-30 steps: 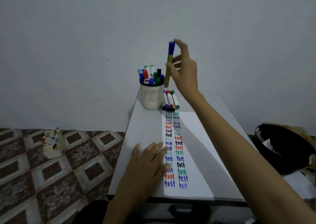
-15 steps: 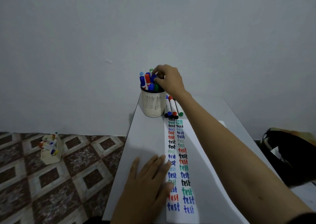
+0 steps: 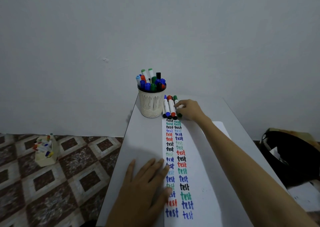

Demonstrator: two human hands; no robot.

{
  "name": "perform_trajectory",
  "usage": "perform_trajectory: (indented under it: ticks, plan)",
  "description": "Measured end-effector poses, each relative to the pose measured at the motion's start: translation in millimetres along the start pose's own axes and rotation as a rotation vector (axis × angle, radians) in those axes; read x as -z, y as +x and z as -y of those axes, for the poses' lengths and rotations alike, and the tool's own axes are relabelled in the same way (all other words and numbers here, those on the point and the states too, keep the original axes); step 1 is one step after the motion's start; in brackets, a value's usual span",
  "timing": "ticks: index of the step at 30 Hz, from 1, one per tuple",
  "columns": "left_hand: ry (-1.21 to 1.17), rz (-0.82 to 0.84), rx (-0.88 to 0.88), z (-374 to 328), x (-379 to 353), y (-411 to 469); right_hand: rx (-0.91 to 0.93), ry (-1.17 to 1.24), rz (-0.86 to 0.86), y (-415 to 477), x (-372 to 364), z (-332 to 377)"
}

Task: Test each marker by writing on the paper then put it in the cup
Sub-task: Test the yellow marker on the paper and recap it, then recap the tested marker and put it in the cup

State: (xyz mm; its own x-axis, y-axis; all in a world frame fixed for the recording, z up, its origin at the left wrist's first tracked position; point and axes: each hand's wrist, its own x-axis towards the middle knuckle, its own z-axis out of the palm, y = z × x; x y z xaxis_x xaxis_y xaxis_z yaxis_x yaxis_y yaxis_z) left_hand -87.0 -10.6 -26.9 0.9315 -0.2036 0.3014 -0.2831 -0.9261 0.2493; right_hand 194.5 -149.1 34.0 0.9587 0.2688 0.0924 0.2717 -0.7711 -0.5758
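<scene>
On the brown-and-cream patterned floor tiles (image 3: pixel 74 174) at far left sits a small cream box of mixed markers (image 3: pixel 45 150), well apart from the work and likely spare stock.

The left hand (image 3: pixel 147 183) lies flat with straight fingers, holding nothing. Its fingertips (image 3: pixel 166 170) press the left edge of the long white sheet of paper (image 3: pixel 199 157), probably to keep the thin sheet from sliding on the smooth grey tabletop (image 3: pixel 142 140).

Beyond it stands the cream slotted plastic cup (image 3: pixel 151 103), upright near the far edge and crowded with capped markers (image 3: pixel 150 81) in blue, green, red and black. It looks nearly full, so another needs a gap.

The paper carries two columns of the word "test" in those colours.

Just beside the cup, at the paper's far end, a short row of white-barrelled markers (image 3: pixel 168 107) lies side by side, seemingly those not yet tried.

The right hand (image 3: pixel 190 109) reaches to the row's right end, fingers curled and pinching the green-capped white marker (image 3: pixel 175 98), which lies on the tabletop, apparently the next to test.

A black bag (image 3: pixel 285 157) slumps at far right.
</scene>
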Motion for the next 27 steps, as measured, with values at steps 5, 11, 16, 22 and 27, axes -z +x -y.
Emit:
perform_trajectory:
  ticks: [5,11,16,22,27]
  plan:
    - [-0.082,-0.038,-0.020,0,4,-2,-0.028,0.023,-0.109,-3,-7,-7]
    - [-0.187,-0.043,-0.024,-1,5,-4,-0.055,0.572,-0.500,-26,13,-16]
    - [-0.225,-0.017,0.040,-2,11,-1,0.000,1.064,-0.446,-65,45,-11]
    - [-0.516,-0.133,0.117,-23,30,25,0.089,1.081,-0.213,-127,52,7]
    - [-0.617,-0.259,0.135,-55,38,68,0.165,1.073,0.013,-173,39,26]
